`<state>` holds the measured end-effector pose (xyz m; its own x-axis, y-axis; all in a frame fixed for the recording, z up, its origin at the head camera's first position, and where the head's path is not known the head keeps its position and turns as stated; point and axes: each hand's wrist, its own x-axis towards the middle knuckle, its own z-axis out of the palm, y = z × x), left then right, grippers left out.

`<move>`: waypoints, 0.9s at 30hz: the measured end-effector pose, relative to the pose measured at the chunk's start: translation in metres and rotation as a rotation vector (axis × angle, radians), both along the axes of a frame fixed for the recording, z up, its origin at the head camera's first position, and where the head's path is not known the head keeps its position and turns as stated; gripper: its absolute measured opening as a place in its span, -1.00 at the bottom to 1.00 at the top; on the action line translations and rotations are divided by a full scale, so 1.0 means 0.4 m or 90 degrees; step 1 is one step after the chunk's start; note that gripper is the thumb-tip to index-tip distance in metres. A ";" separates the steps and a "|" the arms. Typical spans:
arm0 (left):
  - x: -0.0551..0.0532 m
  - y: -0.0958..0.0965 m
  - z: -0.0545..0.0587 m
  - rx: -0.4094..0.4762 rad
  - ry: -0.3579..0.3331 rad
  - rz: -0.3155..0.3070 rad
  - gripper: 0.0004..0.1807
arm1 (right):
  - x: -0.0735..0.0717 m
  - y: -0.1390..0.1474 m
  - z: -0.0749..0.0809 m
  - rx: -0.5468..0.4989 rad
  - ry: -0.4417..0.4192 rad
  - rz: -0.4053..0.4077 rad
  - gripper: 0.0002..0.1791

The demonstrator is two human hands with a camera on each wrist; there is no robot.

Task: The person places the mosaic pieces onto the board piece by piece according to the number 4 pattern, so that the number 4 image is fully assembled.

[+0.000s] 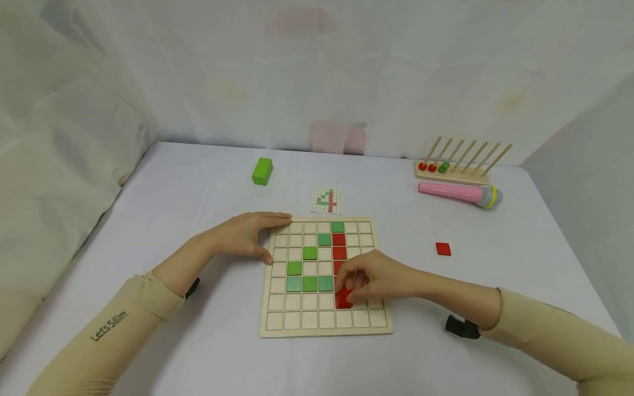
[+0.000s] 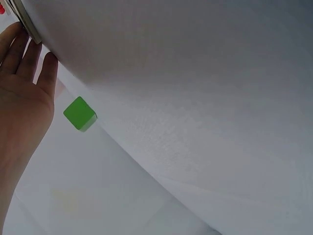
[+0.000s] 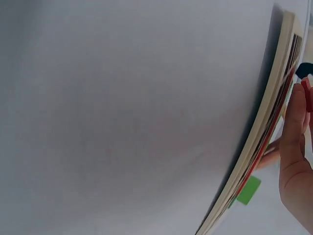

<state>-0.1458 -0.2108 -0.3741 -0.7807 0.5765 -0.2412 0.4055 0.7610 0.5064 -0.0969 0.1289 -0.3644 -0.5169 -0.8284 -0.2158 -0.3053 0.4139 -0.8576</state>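
A wooden grid board (image 1: 302, 319) lies flat on the white table, with green tiles (image 1: 310, 253) in a diagonal and a row. Red tiles (image 1: 339, 253) run down one column. My right hand (image 1: 378, 275) pinches a red square tile (image 1: 343, 300) over the lower part of that column; whether it touches the board I cannot tell. The right wrist view shows this tile (image 3: 307, 93) between fingers and thumb, above the board. At the board's left edge rests my left hand (image 1: 242, 234), thumb and fingers spread. In the left wrist view its fingers look nearly straight against the board's side (image 2: 29, 24).
Behind the board lies a small pattern card (image 1: 327, 201) with green and red squares. A green block (image 1: 262, 171) stands at the back left. One loose red tile (image 1: 443, 249) lies to the right. A pink microphone (image 1: 448, 191) and a peg rack (image 1: 460, 177) with beads are at the back right.
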 end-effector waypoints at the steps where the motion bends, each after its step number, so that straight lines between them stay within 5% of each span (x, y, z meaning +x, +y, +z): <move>1: 0.000 0.001 0.000 0.001 -0.001 0.001 0.09 | 0.004 -0.004 -0.003 0.000 0.001 0.005 -0.78; 27: 0.002 0.000 -0.002 -0.004 0.003 -0.005 0.09 | 0.069 -0.015 -0.014 0.014 0.091 0.031 -0.82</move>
<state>-0.1449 -0.2109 -0.3749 -0.7772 0.5809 -0.2417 0.4135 0.7612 0.4996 -0.0694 0.1231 -0.3702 -0.5034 -0.8489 -0.1612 -0.4443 0.4142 -0.7944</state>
